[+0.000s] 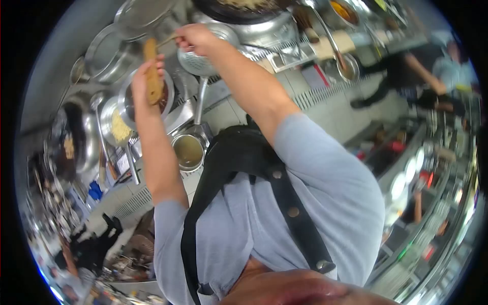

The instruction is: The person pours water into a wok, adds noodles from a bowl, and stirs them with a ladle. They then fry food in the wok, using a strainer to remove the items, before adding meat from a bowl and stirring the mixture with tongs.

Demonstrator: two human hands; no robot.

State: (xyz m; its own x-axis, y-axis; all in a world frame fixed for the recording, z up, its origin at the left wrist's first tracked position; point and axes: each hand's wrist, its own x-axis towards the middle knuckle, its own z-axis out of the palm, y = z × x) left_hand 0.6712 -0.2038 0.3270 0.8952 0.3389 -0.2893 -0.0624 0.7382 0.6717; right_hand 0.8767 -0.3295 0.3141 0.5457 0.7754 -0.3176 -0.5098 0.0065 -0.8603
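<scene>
My left hand (pixel 145 76) is closed around a flat wooden paddle (pixel 153 76) with a small hole near its lower end. It is above a metal bowl (pixel 125 104) of dark red contents, partly hidden by the hand. My right hand (pixel 195 38) is up and to the right, fingers pinched on a thin stick (pixel 166 41) that points toward the paddle's top end. Under the right hand lies a perforated strainer (pixel 199 63) with a long metal handle. A metal bowl of pale yellow bits (pixel 121 128) stands left of the dark red contents.
A large wok (pixel 223 15) with food sits at the top; another wok (pixel 89 134) is at left. A pot of yellowish liquid (pixel 188 151) stands near my apron. A ladle (pixel 347 67) juts over the counter edge. People stand at right (pixel 432 76) and lower left (pixel 76 259).
</scene>
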